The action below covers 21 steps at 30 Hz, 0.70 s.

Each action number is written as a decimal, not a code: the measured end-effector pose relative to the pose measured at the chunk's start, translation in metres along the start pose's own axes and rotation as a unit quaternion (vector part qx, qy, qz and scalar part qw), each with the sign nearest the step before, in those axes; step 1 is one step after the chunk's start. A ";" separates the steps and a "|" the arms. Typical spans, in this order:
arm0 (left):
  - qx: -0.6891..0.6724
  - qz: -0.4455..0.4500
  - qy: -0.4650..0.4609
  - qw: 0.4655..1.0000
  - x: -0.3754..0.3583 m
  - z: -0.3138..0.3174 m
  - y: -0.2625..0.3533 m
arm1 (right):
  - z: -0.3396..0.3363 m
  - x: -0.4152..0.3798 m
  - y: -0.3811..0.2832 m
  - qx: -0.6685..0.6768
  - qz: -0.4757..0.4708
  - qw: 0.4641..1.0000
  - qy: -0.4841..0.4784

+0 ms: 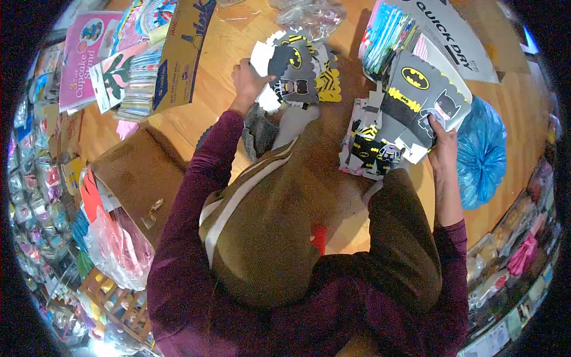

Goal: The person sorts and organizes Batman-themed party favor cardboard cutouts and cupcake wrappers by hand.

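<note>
My left hand [248, 84] grips the left side of a flat grey, black and yellow Batman-printed card box [297, 70] with scalloped edges. It looks like a small stack, with yellow-striped card showing at the right. In my right hand [443, 144], the thumb lies over the lower corner of another Batman card box [410, 98], grey with a yellow bat emblem and a cartoon figure. Below it, near my knee, is a bundle of black and yellow Batman card pieces [372, 146].
A box of packaged party goods [389, 38] and a blue plastic bag [480, 154] are at right. At left are a cardboard box [184, 50] with packets, a pink cupcake stand pack [83, 65] and a brown carton [137, 175]. Clear plastic wrap [309, 16] lies ahead.
</note>
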<state>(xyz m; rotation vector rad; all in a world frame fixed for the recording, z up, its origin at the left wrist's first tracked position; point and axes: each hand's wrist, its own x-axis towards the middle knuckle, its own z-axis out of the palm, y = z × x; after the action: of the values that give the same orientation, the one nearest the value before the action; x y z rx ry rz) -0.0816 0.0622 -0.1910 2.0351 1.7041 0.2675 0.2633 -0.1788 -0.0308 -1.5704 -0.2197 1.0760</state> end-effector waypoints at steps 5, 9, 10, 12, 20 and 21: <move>-0.064 0.044 0.026 0.997 -0.003 -0.003 -0.002 | -0.001 -0.001 0.002 0.011 -0.008 1.000 -0.011; -0.038 0.072 0.046 0.996 -0.004 -0.006 0.002 | 0.001 -0.001 0.001 0.007 -0.005 1.000 -0.007; -0.033 0.087 0.057 0.994 -0.005 -0.008 0.004 | 0.002 0.000 0.002 0.012 -0.010 1.000 -0.002; -0.020 0.072 0.052 0.996 -0.005 -0.011 0.009 | 0.002 -0.001 0.002 0.017 -0.016 1.000 0.003; -0.011 0.107 0.076 0.991 -0.014 -0.024 0.023 | -0.002 0.002 0.005 0.020 -0.011 1.000 -0.013; -0.015 0.104 0.083 0.991 -0.015 -0.024 0.024 | -0.003 0.003 0.006 0.020 -0.011 1.000 -0.013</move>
<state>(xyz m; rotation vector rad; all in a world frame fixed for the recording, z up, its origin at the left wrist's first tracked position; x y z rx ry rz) -0.0746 0.0502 -0.1563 2.2243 1.5700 0.5401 0.2645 -0.1812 -0.0374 -1.5159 -0.2302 1.0774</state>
